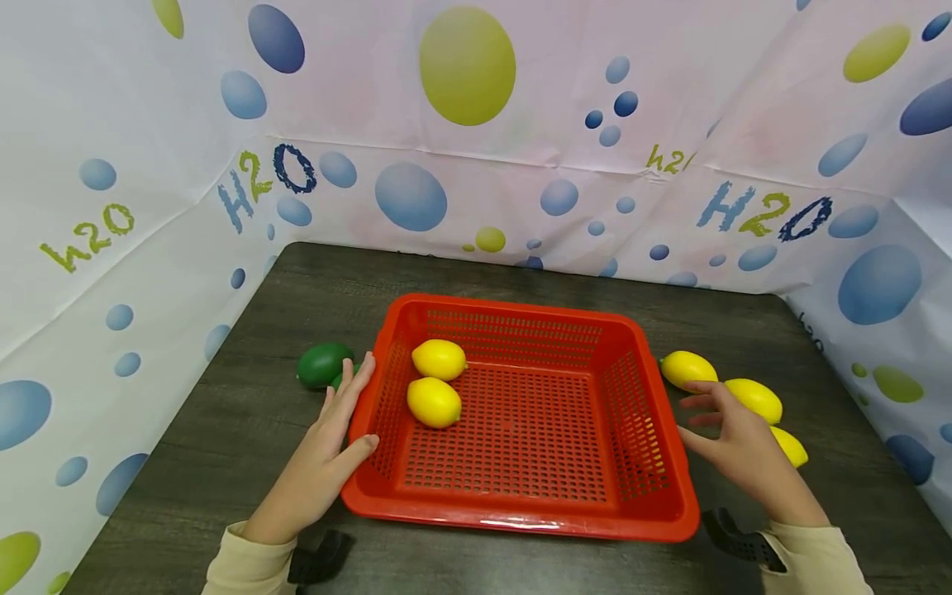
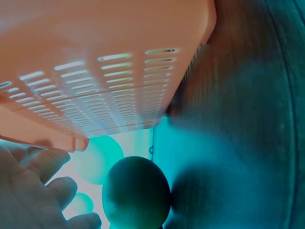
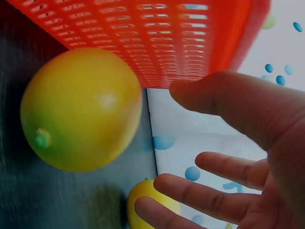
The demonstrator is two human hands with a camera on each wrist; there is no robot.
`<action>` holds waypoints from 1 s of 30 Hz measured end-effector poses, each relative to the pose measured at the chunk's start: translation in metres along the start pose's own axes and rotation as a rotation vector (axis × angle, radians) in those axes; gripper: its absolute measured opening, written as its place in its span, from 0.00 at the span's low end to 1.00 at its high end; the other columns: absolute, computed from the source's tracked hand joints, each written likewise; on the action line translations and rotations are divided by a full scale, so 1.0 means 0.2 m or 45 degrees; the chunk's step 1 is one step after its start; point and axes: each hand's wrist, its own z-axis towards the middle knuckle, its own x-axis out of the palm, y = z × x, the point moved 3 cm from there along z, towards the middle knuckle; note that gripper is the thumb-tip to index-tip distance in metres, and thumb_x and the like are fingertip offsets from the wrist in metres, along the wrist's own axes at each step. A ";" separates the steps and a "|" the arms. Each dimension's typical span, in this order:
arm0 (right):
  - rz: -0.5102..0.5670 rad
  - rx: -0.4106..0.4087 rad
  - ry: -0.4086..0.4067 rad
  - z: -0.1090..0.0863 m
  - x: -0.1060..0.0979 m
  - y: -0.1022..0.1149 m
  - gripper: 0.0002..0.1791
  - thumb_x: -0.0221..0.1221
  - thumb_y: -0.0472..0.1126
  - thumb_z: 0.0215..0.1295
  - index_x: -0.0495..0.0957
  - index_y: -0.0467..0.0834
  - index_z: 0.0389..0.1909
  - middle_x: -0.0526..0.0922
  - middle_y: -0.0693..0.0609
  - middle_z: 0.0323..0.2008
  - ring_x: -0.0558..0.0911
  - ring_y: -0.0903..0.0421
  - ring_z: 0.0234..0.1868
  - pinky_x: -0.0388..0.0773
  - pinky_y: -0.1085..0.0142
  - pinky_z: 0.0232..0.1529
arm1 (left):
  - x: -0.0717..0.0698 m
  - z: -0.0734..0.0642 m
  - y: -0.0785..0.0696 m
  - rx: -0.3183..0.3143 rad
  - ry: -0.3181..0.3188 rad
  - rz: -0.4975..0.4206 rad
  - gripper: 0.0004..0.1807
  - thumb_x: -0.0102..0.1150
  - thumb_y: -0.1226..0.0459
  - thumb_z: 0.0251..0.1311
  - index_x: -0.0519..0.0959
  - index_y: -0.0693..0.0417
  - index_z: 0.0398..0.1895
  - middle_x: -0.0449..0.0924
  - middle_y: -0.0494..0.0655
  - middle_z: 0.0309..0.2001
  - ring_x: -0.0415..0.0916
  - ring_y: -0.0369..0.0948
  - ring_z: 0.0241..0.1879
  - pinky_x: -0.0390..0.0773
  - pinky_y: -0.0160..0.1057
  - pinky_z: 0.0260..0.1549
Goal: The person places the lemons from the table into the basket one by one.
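Note:
A red plastic basket (image 1: 513,523) with slotted walls stands on the table, two yellow lemons (image 1: 435,402) lying at its left inside. At the left rim, my left hand (image 1: 323,459) rests its nearly straight fingers, thumb over the edge. Past those fingertips sits a dark green lime-shaped fruit (image 1: 325,365), with another green one mostly hidden by the fingers. Beside the right wall is my right hand (image 1: 732,434), fingers loosely spread and holding nothing. Several lemons lie near it, one (image 1: 688,369) beyond the fingers and one (image 3: 81,109) close against the basket wall in the right wrist view.
The dark wood-grain table (image 1: 327,281) extends around the basket. A white sheet (image 1: 506,157) with coloured bubbles and H2O lettering hangs behind and at both sides. Two more lemons (image 1: 754,400) lie right of the right hand, partly behind it.

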 end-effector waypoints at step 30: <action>0.017 0.139 0.131 0.03 0.14 -0.02 0.42 0.70 0.43 0.64 0.60 0.30 0.71 0.76 0.26 0.60 0.81 0.30 0.55 0.85 0.43 0.43 | 0.00 0.00 0.01 -0.014 -0.001 0.000 0.44 0.54 0.66 0.75 0.43 0.43 0.85 0.40 0.46 0.83 0.27 0.59 0.81 0.26 0.68 0.73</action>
